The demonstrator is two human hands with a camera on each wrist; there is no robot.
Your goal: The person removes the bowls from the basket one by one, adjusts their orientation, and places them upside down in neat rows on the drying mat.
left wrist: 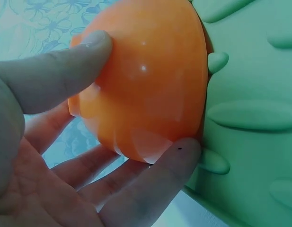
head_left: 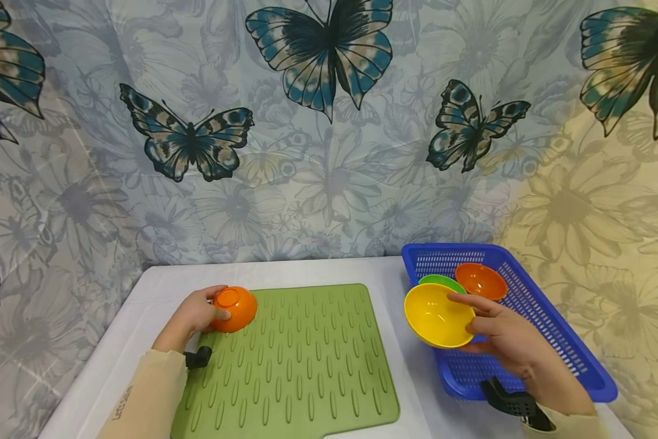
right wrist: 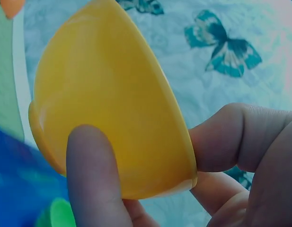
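Observation:
At the far left corner of the green ribbed mat (head_left: 301, 353), my left hand (head_left: 201, 310) grips a small orange bowl (head_left: 238, 310) turned upside down. In the left wrist view its rim is right at the mat, thumb near the foot and fingers along the side. My right hand (head_left: 504, 332) holds a yellow bowl (head_left: 435, 314) by its rim, tilted, above the left side of the blue basket (head_left: 559, 332). The right wrist view has the thumb and fingers pinching the yellow bowl's wall (right wrist: 108, 90).
Inside the basket sit another orange bowl (head_left: 481, 280) and a green bowl (head_left: 441, 281), partly hidden behind the yellow one. A white cloth (head_left: 386, 292) covers the table beneath mat and basket. Behind hangs a butterfly-patterned backdrop (head_left: 329, 201).

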